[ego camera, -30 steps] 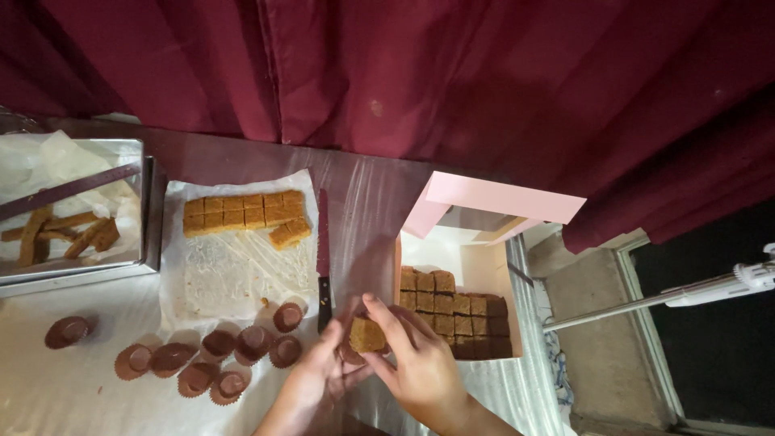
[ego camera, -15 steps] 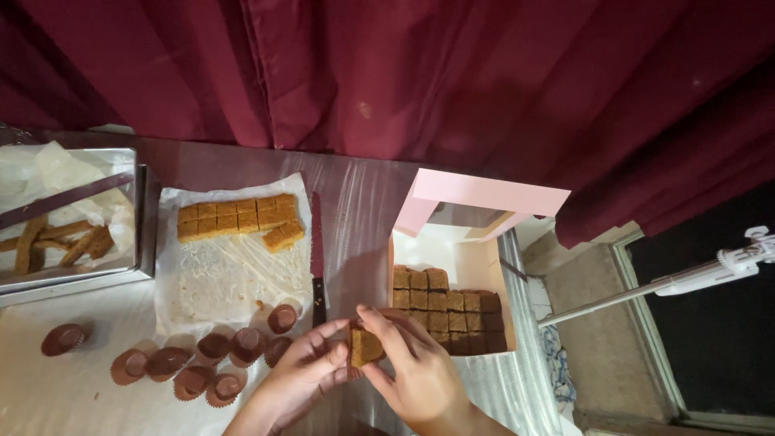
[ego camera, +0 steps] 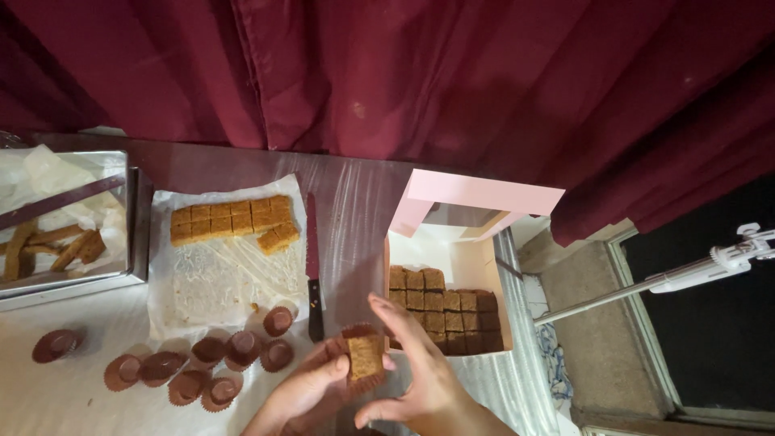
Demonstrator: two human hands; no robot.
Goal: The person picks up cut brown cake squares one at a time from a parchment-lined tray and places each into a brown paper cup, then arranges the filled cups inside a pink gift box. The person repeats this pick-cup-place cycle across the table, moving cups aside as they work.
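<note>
- Worktop (ego camera: 355, 202) w/ dark shiny cover ran under the maroon curtain (ego camera: 404, 73); same layout as a sec earlier, only the view shifted a bit.
- Metal tray (ego camera: 133, 218) sat far left, lined w/ paper, a few brown strips inside – unchanged.
- Parchment sheet (ego camera: 210, 282) lay beside it, row of cut cake squares (ego camera: 230, 220) along its far edge, one piece tilted at the right end. No change there.
- Pink-lidded box (ego camera: 452, 258) stood open on the right, approx. half filled w/ brown squares packed in rows; count looked the same as before.
- Serrated knife (ego camera: 312, 266) lay btw. sheet and box, handle toward the person.
- Brown paper cups (ego camera: 214, 355) clustered near the front edge, empty, untouched.
- Left hand (ego camera: 303, 387) and right hand (ego camera: 420, 371) were a little higher in view than 1 s ago, both on one cake square in a paper cup (ego camera: 365, 357).
- Change: the square sat more squarely in its cup, just beside the box's near-left corner, not yet inside – cupping looked about done.
- Left fingers clamped its left side; right fingers curled round the right, thumb underneath.
</note>
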